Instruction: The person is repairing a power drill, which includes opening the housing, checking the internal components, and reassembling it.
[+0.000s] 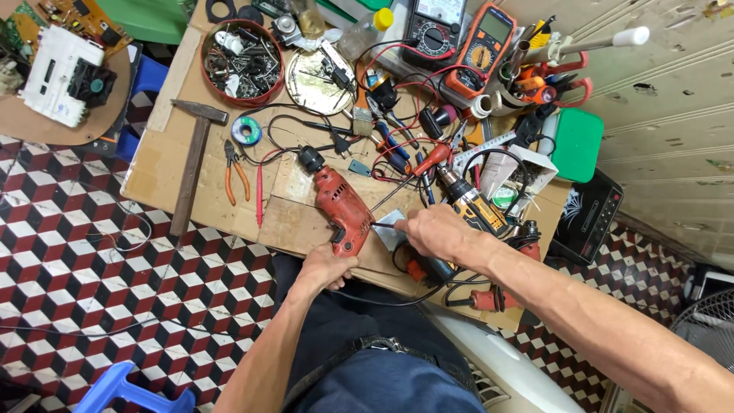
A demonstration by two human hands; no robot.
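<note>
left hand grips red drill, chuck pointing away up-left; right hand pinches screwdriver.

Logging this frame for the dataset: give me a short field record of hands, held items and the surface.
left hand: grips the handle of the red electric drill
right hand: holds a thin screwdriver with its tip at the drill body
surface: cardboard sheet on a cluttered low table
beside drill: yellow-black cordless drill
left of drill: hammer, orange-handled pliers
far edge: round tin of small parts, two multimeters
</note>
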